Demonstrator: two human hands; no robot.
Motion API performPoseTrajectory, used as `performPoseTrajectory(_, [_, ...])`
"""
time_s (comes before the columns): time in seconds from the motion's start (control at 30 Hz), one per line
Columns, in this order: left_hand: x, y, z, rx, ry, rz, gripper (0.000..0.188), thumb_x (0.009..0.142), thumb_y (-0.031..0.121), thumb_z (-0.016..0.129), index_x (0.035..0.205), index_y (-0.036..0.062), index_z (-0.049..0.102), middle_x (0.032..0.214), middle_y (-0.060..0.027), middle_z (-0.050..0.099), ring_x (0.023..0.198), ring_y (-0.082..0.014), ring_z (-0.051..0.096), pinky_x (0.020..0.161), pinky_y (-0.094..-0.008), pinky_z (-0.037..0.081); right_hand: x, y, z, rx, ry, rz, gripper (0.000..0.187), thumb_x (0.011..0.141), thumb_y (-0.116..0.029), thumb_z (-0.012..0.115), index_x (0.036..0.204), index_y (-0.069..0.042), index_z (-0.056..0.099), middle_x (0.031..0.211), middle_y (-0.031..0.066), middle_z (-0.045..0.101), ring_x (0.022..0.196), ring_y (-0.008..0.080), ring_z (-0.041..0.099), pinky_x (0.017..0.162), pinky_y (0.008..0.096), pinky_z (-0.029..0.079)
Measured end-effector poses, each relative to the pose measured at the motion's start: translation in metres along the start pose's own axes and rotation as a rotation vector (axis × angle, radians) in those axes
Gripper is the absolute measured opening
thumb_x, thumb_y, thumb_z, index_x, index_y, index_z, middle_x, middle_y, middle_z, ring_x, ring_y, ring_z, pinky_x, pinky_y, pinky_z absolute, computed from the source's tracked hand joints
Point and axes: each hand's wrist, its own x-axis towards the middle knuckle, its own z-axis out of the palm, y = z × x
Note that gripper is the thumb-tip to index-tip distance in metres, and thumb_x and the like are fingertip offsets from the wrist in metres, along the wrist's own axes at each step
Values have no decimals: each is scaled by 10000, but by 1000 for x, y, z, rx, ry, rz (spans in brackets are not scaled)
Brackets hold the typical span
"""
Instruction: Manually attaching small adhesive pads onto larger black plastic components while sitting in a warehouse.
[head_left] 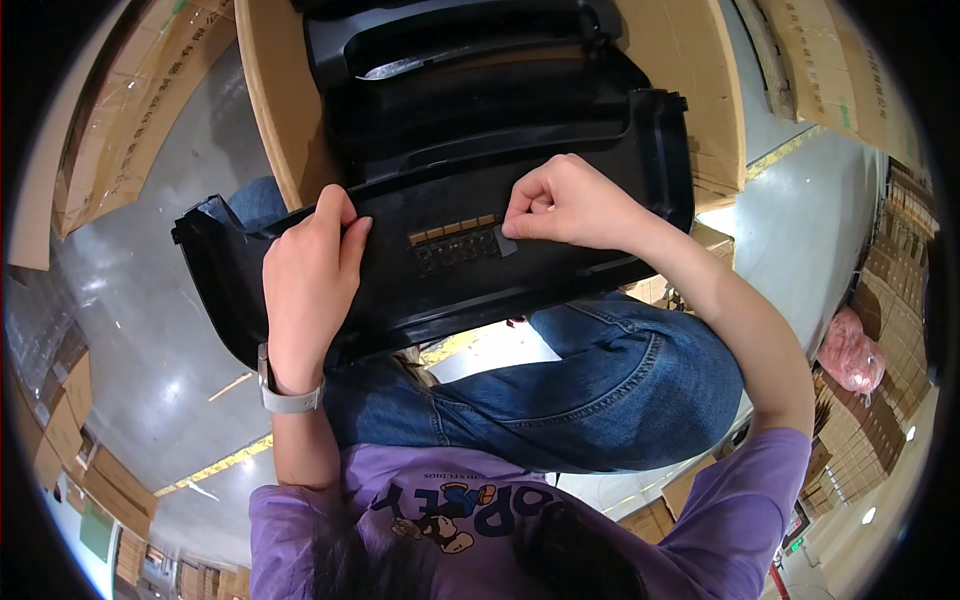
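Note:
A long black plastic panel (375, 295) lies across my lap, its far edge by an open cardboard box. My left hand (312, 265) is closed on the panel's far edge, left of its middle. Near the panel's centre is a small black grille-like patch (455, 254), with a row of short tan strips (455, 230) along its far side. My right hand (572, 205) pinches a small dark grey flat piece (506, 242) at the right end of that patch. Whether this piece is stuck to the panel, I cannot tell.
The cardboard box (275, 110) ahead of me holds more black plastic parts (470, 50). Other cardboard (150, 110) stands at the far left. Stacked flat cartons (900, 240) and a pink plastic bag (851, 350) are at the right. Yellow lines mark the grey floor (190, 330).

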Motion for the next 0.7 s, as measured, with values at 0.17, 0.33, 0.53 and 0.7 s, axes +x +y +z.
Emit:
performPoseTrajectory(0.17, [-3, 2, 1, -4, -15, -8, 148, 868, 134, 597, 838, 51, 477, 583, -129, 514, 536, -295, 532, 497, -359, 382, -1, 0, 6, -35, 16, -2, 153, 770, -169, 703, 752, -17, 699, 496, 2, 528, 447, 63, 445, 482, 219, 373])
performPoseTrajectory(0.33, [-11, -1, 5, 3, -32, 1, 150, 867, 147, 597, 830, 50, 488, 584, -130, 521, 550, -296, 543, 506, -362, 389, -2, -6, 11, -176, 16, -18, 254, 777, -230, 721, 662, -12, 659, 488, 33, 526, 443, 101, 468, 477, 233, 391])
performPoseTrajectory(0.53, [-15, -4, 1, 24, -83, 19, 165, 846, 168, 614, 786, 48, 517, 673, -130, 595, 624, -319, 591, 524, -382, 434, 6, 0, 9, -268, 38, 21, 414, 769, -320, 744, 548, -13, 575, 471, 62, 512, 441, 147, 494, 476, 254, 408])
performPoseTrajectory(0.7, [-21, -12, -25, 12, -188, 267, 326, 761, 324, 709, 705, 61, 524, 616, -101, 532, 573, -295, 558, 500, -369, 420, 7, -10, -14, -378, -44, -60, 404, 731, -320, 768, 541, -28, 563, 495, 91, 539, 467, 199, 540, 486, 283, 438])
